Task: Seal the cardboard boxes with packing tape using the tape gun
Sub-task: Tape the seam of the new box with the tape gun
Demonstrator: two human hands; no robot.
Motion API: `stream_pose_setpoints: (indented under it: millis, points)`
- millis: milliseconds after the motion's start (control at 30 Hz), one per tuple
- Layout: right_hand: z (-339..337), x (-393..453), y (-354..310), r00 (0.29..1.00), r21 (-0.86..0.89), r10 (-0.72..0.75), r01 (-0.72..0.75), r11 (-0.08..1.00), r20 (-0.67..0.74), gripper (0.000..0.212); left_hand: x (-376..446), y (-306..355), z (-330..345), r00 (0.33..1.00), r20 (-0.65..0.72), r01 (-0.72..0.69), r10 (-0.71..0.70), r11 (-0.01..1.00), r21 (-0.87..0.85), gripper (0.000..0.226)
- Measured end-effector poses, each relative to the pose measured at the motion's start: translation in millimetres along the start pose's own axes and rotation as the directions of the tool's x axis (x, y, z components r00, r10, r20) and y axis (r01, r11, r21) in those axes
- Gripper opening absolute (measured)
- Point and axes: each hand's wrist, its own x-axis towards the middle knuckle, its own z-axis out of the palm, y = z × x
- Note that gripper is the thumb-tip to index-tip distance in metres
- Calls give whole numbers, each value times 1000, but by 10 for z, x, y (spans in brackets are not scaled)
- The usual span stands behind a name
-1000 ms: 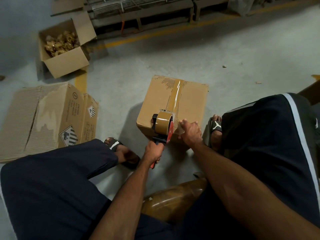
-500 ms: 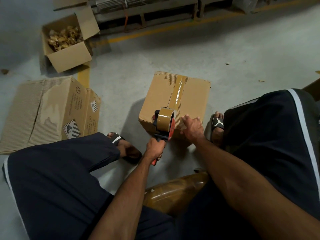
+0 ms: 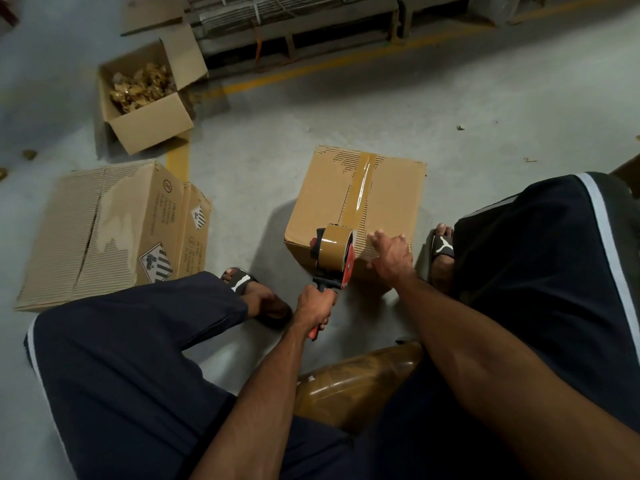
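At box (image 3: 322, 216) near edge, L grip (image 3: 314, 306) holding tape gun (image 3: 334, 256), R grip (image 3: 391, 252) wide, flat on top

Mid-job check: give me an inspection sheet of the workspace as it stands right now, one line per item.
Surface: grey concrete floor with a yellow painted line.
Job's things: closed cardboard box with a tape strip along its top seam; tape gun at the box's near edge.
Clutter: open box of crumpled brown scraps; flattened printed carton; small debris on the floor.
Hands: left hand grips the tape gun's handle; right hand presses on the box top beside the tape.
Cables: nothing seen.
Surroundings: pallet or rack at the far side; tape-wrapped seat under the person.
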Motion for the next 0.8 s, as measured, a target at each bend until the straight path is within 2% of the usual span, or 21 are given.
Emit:
stream_pose_setpoints:
  millis: [333, 800]
  points:
    - [-36, -49, -1, 1000, 42, -1, 0, 999, 4, 81, -27, -38, 8, 1000, -10, 7, -7, 1000, 22, 6]
    - [-140, -134, -46, 1000, 48, -7, 6, 999, 11, 79, -7, -109, 64, 999, -39, 4, -3, 1000, 21, 13]
